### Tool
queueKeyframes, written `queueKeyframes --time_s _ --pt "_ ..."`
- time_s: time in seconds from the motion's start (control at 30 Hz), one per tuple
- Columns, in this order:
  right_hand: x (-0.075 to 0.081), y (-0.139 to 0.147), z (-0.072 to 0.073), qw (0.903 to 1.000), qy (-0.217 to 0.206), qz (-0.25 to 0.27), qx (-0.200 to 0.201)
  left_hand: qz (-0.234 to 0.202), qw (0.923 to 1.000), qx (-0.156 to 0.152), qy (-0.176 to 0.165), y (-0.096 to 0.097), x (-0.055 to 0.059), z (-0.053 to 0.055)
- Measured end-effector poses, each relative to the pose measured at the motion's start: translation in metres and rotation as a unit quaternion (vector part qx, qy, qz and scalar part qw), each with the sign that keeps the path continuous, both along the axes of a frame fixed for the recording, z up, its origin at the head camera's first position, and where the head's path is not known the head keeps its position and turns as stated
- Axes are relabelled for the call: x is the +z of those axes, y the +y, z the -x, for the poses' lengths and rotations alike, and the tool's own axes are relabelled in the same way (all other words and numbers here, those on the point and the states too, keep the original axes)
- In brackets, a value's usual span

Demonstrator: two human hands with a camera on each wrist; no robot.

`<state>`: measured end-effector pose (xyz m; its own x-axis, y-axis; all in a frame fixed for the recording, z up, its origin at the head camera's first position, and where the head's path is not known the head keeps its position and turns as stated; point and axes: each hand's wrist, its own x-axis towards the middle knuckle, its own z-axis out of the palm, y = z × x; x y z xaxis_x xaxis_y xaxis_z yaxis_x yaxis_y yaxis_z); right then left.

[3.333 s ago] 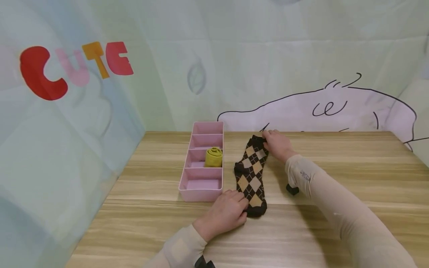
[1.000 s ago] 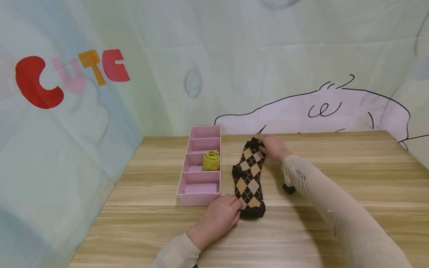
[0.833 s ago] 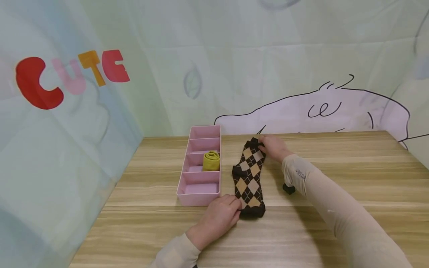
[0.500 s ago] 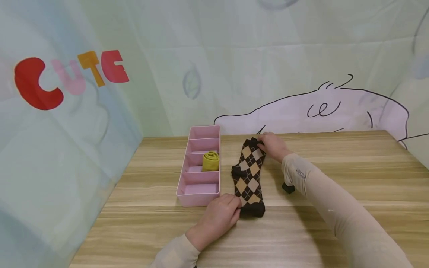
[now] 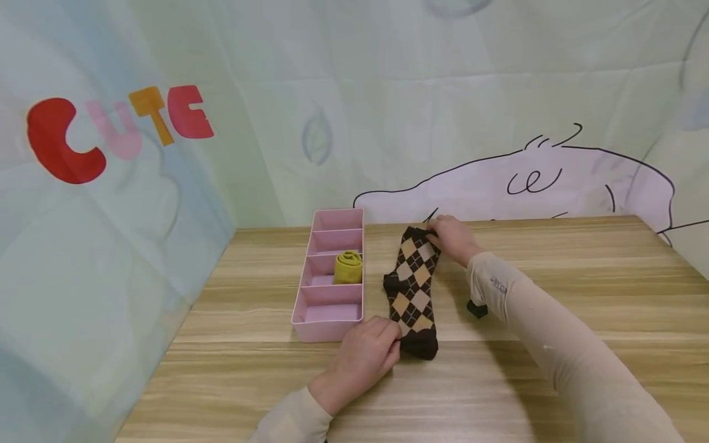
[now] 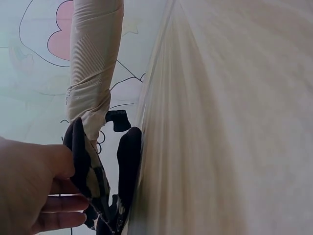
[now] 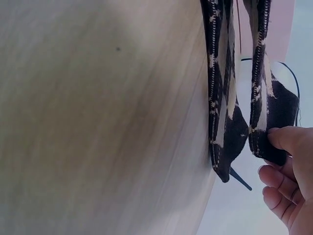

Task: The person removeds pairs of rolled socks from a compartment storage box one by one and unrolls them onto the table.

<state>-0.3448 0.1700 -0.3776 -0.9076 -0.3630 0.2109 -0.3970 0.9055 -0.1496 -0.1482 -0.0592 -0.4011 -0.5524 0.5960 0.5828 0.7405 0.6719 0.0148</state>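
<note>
Two black argyle socks with tan and grey diamonds lie one over the other on the table, their length running away from me. My left hand [image 5: 360,354] pinches the near end of the upper sock [image 5: 412,286]. At the far end my right hand [image 5: 455,239] holds the same sock between thumb and fingers. The left wrist view shows this sock [image 6: 93,176] raised off the lower sock [image 6: 128,161]. A gap also parts the held sock [image 7: 279,110] from the lower sock [image 7: 227,142] in the right wrist view.
Left of the socks stands a pink divided box [image 5: 328,332] with several compartments in a row. A rolled yellow-green sock [image 5: 348,267] sits in its second compartment from the front. The wooden table [image 5: 244,344] meets a printed cloth backdrop [image 5: 277,123] at the back and left.
Both hands keep hold of the upper sock. Its far end has shifted slightly over the lower sock, and the left hand has edged slightly away from me in the last half second.
</note>
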Motion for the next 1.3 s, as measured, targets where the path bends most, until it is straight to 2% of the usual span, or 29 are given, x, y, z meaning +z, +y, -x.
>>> queueKeyframes --time_s 0.17,0.5,1.0,1.3 --pt "0.004 0.004 0.000 1.0000 0.000 0.006 -0.002 -0.007 1.0000 -0.007 0.000 0.005 0.003 0.002" --pt "0.008 0.020 -0.001 0.9997 -0.008 0.018 -0.016 0.006 0.9997 -0.018 0.014 0.019 0.008 0.008" --pt "0.013 0.045 -0.004 0.9993 -0.001 0.010 -0.036 0.031 0.9986 -0.036 0.024 0.043 0.009 0.015" --pt "0.006 0.064 -0.006 0.9991 -0.004 -0.004 -0.042 0.052 0.9967 -0.050 0.037 0.061 0.008 0.015"
